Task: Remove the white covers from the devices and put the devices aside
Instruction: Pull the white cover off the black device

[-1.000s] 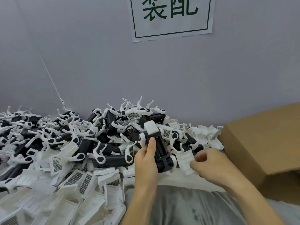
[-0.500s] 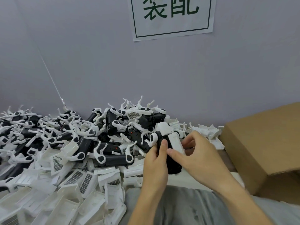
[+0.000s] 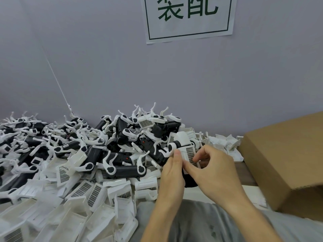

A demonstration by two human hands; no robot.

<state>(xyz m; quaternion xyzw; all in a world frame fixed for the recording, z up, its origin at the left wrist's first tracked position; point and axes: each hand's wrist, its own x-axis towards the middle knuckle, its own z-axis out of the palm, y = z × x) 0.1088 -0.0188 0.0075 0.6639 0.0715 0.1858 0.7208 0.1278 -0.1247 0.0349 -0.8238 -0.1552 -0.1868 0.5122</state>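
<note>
I hold one black device (image 3: 189, 181) upright in front of me, its white cover (image 3: 189, 151) with a grey grille still on its upper part. My left hand (image 3: 172, 173) grips the device from the left, thumb against the cover's edge. My right hand (image 3: 212, 172) pinches the cover from the right, thumb on the grille face and fingers curled behind it. Most of the device's body is hidden by both hands.
A big heap of black devices with white arms (image 3: 97, 147) fills the left and middle of the table. Loose white covers (image 3: 73, 203) lie in front of it and at the back right (image 3: 225, 144). A cardboard box (image 3: 286, 163) stands at the right. A grey wall rises behind.
My right hand came over from the loose covers on the table and took hold of the cover. The device has tilted and shifted a little to the right.
</note>
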